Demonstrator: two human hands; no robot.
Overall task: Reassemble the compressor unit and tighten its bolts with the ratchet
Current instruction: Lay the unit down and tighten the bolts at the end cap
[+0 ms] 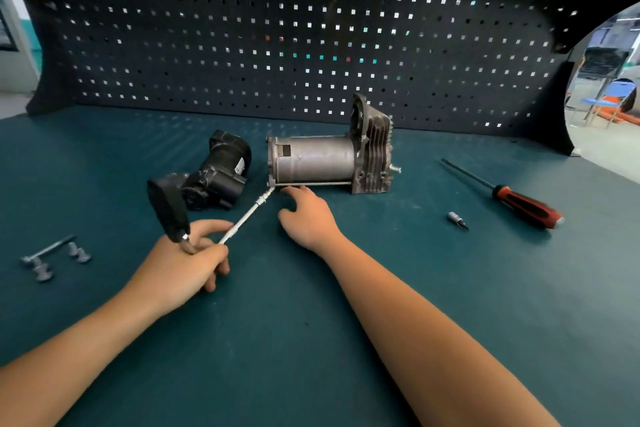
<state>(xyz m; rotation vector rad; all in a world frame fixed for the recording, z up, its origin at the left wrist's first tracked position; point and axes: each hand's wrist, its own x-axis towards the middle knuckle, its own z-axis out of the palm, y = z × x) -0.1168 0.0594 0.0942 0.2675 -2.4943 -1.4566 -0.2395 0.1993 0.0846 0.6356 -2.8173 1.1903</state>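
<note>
The grey metal compressor body point(311, 159) lies on its side mid-table, its finned head point(375, 149) to the right. My left hand point(183, 263) grips the ratchet point(169, 208) at its head; the black handle sticks up and the long silver extension point(244, 218) reaches to a bolt at the body's lower left corner. My right hand point(306, 215) lies flat with fingers straight, fingertips touching the long bolt along the body's front bottom edge. A black plastic compressor part point(218, 177) lies just left of the body.
Loose bolts point(52, 258) lie at the far left. A small socket bit point(456, 219) and a red-and-black screwdriver point(519, 203) lie to the right. A black pegboard point(311, 38) walls off the back of the teal mat point(311, 340).
</note>
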